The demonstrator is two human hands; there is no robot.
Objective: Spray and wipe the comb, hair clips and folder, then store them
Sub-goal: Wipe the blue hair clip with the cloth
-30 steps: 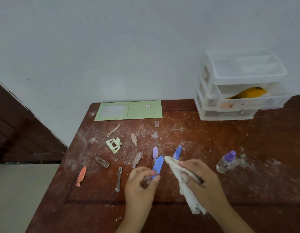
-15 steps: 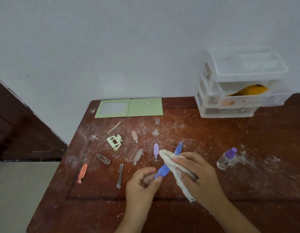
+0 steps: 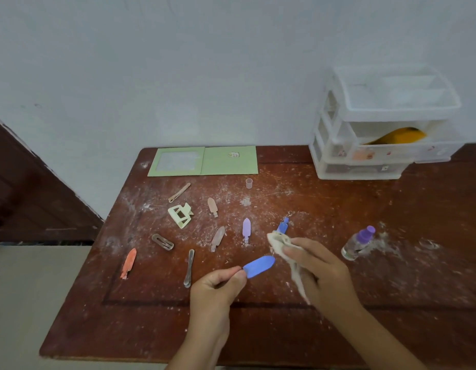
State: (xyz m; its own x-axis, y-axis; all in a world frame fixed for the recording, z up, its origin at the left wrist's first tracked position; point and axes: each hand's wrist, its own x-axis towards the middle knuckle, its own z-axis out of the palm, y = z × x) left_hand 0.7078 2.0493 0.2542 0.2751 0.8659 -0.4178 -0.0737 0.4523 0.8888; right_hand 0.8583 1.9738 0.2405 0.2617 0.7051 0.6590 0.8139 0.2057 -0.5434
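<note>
On the dusty worktop (image 3: pixel 391 236), largest first: a drawer unit (image 3: pixel 386 124) stands far right against the wall with an orange thing in its middle drawer, and a green folder (image 3: pixel 204 161) lies open at the far edge. A spray bottle (image 3: pixel 358 243) lies tipped on its side at right. Other clips are scattered left of centre, among them a pale claw clip (image 3: pixel 180 214), an orange clip (image 3: pixel 129 263) and a lilac clip (image 3: pixel 246 229).

The right hand (image 3: pixel 317 265) is closed round a bunched cloth (image 3: pixel 281 244), with its tail hanging toward the near side. The left hand (image 3: pixel 218 289) pinches the narrow end of a blue clip (image 3: pixel 259 266) between thumb and fingertips, lifted just above the worktop, its broad blade pointing at the cloth and just short of touching it.

The step in hand seems to be wiping this clip. To do it well, I would keep the pinch firm at the tail, wrap the cloth round the blade and draw it along the full length, then turn the clip to reach the underside and the hinge. Holding it clear of the powdery worktop should stop it picking up dirt again.
</note>
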